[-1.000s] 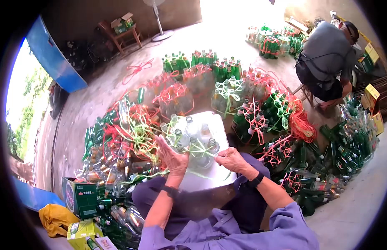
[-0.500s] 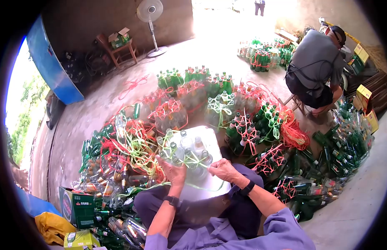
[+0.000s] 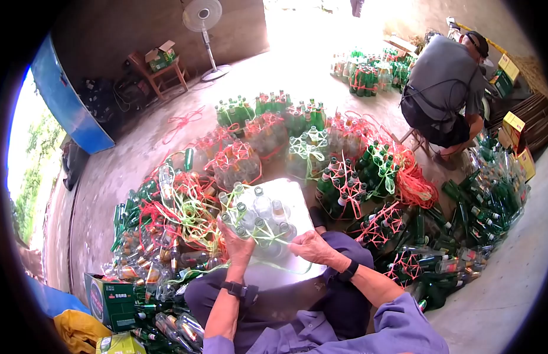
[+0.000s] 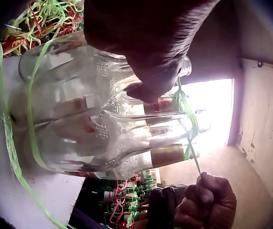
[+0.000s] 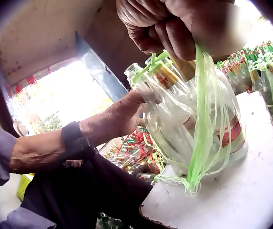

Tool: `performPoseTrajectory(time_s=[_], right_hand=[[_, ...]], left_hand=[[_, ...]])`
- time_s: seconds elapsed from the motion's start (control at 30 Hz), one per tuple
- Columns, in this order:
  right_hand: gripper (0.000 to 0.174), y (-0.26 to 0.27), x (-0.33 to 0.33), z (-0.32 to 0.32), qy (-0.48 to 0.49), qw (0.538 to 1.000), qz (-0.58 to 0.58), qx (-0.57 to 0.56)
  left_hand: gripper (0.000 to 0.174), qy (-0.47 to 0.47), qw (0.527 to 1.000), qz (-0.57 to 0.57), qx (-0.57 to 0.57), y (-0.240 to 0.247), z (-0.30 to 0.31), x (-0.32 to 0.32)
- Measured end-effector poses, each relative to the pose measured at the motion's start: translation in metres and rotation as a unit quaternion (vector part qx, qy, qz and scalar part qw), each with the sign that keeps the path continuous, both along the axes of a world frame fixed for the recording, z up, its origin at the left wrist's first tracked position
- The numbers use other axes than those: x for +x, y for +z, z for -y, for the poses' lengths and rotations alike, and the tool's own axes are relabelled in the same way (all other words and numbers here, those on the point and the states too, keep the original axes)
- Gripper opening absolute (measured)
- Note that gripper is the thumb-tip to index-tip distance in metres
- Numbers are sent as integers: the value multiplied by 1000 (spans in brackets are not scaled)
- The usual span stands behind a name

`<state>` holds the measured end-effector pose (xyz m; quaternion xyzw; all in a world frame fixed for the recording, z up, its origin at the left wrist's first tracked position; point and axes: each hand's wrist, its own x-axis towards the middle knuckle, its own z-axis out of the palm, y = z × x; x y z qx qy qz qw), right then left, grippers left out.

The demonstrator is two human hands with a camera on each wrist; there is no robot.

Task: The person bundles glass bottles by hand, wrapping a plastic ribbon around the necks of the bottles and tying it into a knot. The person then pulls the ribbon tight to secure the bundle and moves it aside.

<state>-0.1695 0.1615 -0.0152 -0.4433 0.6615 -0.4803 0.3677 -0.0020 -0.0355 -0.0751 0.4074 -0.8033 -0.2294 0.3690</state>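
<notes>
A cluster of several clear glass bottles (image 3: 262,205) stands on a white-topped surface (image 3: 293,192) in front of the person. Light green plastic strap (image 5: 202,119) criss-crosses their necks and also loops around the lower bodies in the left wrist view. My left hand (image 3: 238,248) holds the cluster's near left side, its thumb against the bottle shoulders. On the right, my right hand (image 3: 318,248) pinches the strap and draws it taut away from the necks. Loose strands of it hang down beside the bottles in the right wrist view.
Tangled red and green strap (image 3: 194,215) lies over loose bottles on the left. Tied bottle bundles (image 3: 235,162) stand beyond the white top. More loose green bottles (image 3: 486,206) are piled at right, near a seated person (image 3: 442,88). A green box (image 3: 110,301) stands at lower left.
The left hand's fingers, straight beside the bottles a second ago, have moved in around them. The right hand keeps its pinch on the strap. The head view has shifted slightly.
</notes>
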Motion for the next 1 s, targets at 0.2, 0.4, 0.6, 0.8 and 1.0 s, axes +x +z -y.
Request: performPoseTrajectory(time_s=[0.2, 0.4, 0.6, 0.8, 1.0], right_hand=[[33, -18, 3, 13, 51, 992, -111, -23], [29, -8, 8, 10, -4, 1000, 7, 2], [35, -16, 6, 12, -5, 999, -29, 20], [35, -18, 3, 13, 19, 996, -85, -9], [36, -11, 4, 12, 17, 995, -94, -15]], left_hand=[[117, -103, 995, 14, -14, -1, 31, 12], [125, -108, 991, 16, 80, 19, 20, 24], [105, -72, 988, -5, 133, 16, 6, 29], [75, -20, 993, -95, 72, 57, -32, 25], [60, -128, 984, 5, -123, 88, -55, -1]])
